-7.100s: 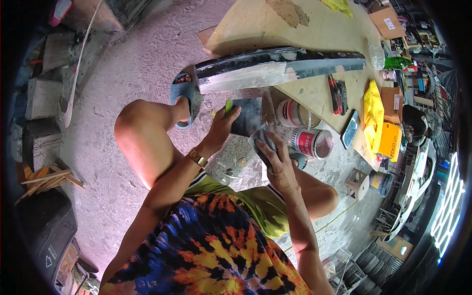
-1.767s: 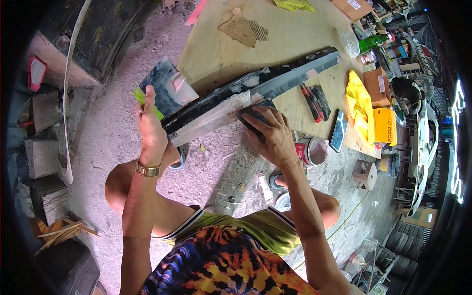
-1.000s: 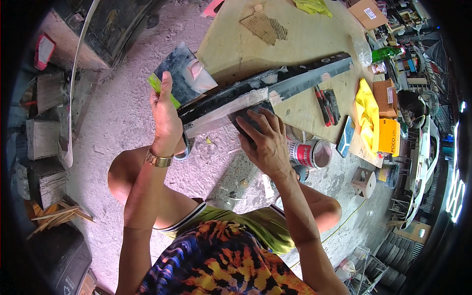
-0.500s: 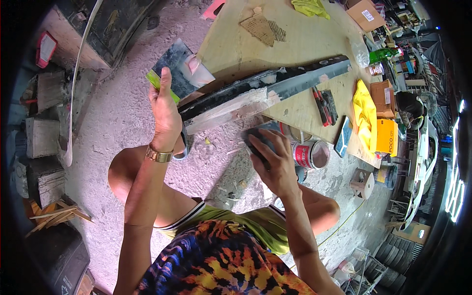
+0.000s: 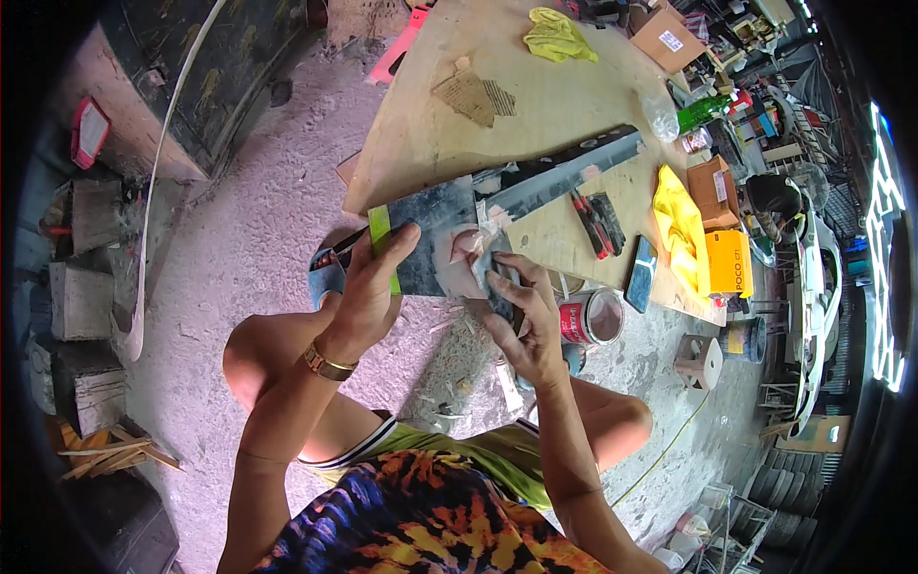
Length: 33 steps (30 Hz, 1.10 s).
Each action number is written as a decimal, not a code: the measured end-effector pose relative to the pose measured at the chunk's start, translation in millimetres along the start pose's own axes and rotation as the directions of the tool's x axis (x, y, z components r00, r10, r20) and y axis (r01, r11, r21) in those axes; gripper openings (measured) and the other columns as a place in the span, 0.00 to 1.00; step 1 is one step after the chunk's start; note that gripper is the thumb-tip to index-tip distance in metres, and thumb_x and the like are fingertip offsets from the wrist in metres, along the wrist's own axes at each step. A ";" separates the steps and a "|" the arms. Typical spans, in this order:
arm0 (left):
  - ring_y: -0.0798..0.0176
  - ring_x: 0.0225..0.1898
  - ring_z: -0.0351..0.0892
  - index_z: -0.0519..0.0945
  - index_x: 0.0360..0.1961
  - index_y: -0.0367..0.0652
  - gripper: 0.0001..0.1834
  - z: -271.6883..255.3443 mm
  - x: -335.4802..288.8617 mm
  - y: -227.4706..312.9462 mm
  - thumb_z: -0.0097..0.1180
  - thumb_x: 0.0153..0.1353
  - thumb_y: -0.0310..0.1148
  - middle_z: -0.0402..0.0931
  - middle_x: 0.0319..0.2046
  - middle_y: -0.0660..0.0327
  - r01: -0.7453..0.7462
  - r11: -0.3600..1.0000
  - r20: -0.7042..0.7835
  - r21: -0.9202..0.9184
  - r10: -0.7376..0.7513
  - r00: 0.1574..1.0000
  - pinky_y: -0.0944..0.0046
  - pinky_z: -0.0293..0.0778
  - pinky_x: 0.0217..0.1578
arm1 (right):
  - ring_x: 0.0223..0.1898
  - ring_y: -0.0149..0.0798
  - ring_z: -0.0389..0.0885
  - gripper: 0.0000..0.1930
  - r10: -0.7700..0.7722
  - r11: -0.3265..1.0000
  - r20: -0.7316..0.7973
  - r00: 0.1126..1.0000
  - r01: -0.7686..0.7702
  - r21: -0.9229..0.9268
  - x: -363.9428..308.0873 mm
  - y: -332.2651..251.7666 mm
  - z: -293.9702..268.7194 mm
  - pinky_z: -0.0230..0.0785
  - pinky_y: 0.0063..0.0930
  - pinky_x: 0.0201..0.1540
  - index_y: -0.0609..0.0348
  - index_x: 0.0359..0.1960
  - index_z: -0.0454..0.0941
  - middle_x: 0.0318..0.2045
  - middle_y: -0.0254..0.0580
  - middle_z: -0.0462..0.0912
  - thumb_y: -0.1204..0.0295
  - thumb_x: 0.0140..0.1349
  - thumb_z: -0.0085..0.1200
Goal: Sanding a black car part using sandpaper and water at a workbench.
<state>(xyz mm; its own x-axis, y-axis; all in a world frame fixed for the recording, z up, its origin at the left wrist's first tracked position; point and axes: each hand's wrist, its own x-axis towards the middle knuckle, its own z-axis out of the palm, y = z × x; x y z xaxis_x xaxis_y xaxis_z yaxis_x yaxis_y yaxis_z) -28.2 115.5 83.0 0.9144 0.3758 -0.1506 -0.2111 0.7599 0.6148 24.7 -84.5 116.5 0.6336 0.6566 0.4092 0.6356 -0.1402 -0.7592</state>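
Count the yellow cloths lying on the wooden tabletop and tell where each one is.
2. One bright yellow cloth lies toward the tabletop's right side, next to the yellow box; one yellow-green cloth lies toward its far end. Others could be hidden behind the long dark strip.

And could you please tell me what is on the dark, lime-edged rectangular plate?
Pinkish, smooth paste lies on the plate; what the left hand covers cannot be seen.
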 end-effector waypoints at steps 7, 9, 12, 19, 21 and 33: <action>0.72 0.44 0.77 0.78 0.47 0.40 0.10 -8.9 5.0 5.6 0.55 0.66 0.28 0.79 0.43 0.65 -0.200 0.963 0.063 0.182 0.192 0.979 0.69 0.71 0.49 | 0.52 0.53 0.73 0.20 0.158 0.954 0.036 0.987 -0.143 -0.262 -8.0 -12.1 -25.2 0.65 0.41 0.55 0.55 0.50 0.79 0.51 0.48 0.76 0.74 0.52 0.61; 0.75 0.41 0.74 0.78 0.44 0.40 0.08 0.0 3.0 9.5 0.54 0.67 0.30 0.78 0.41 0.68 -0.231 0.938 0.062 0.259 0.222 0.973 0.71 0.70 0.45 | 0.51 0.53 0.73 0.20 0.095 0.911 0.072 0.993 -0.058 -0.408 12.6 -33.4 -27.9 0.65 0.43 0.55 0.52 0.51 0.80 0.50 0.45 0.76 0.72 0.53 0.60; 0.79 0.37 0.71 0.79 0.41 0.40 0.07 0.1 6.5 6.0 0.55 0.67 0.33 0.76 0.38 0.71 -0.269 0.883 0.093 0.385 0.253 0.963 0.74 0.69 0.39 | 0.52 0.52 0.72 0.20 -0.017 0.830 0.129 0.991 0.087 -0.552 34.1 -36.5 -19.6 0.65 0.43 0.55 0.50 0.50 0.80 0.50 0.44 0.76 0.70 0.53 0.61; 0.73 0.40 0.73 0.75 0.43 0.46 0.13 -24.0 20.2 41.4 0.59 0.64 0.42 0.74 0.37 0.70 -0.214 0.932 -0.292 0.294 0.300 0.908 0.69 0.70 0.44 | 0.53 0.48 0.73 0.19 0.096 0.874 0.272 0.957 0.050 -0.484 19.1 -23.0 -2.6 0.66 0.44 0.55 0.47 0.50 0.81 0.50 0.39 0.77 0.69 0.53 0.61; 0.72 0.39 0.73 0.73 0.44 0.48 0.14 -36.4 28.1 45.5 0.59 0.64 0.43 0.73 0.37 0.70 -0.335 0.933 -0.341 0.128 0.359 0.869 0.68 0.69 0.44 | 0.53 0.48 0.72 0.19 0.147 0.868 0.218 0.965 -0.020 -0.496 2.4 -4.6 7.3 0.65 0.44 0.55 0.47 0.50 0.81 0.52 0.40 0.76 0.69 0.53 0.61; 0.78 0.36 0.65 0.77 0.40 0.49 0.12 -66.8 44.3 6.1 0.57 0.66 0.45 0.71 0.34 0.75 -0.384 0.884 -0.420 0.266 0.465 0.779 0.73 0.62 0.41 | 0.54 0.48 0.72 0.20 0.069 0.816 0.174 0.982 0.045 -0.576 16.1 15.1 60.0 0.64 0.45 0.56 0.48 0.50 0.80 0.53 0.40 0.75 0.69 0.54 0.61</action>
<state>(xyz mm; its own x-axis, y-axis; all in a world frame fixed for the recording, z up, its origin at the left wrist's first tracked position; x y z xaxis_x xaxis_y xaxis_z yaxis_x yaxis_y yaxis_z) -12.1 172.3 28.4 0.4694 0.8690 -0.1566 -0.4457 0.3862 0.8076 18.0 -31.5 81.3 0.5895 0.7643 0.2614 0.8012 -0.5121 -0.3095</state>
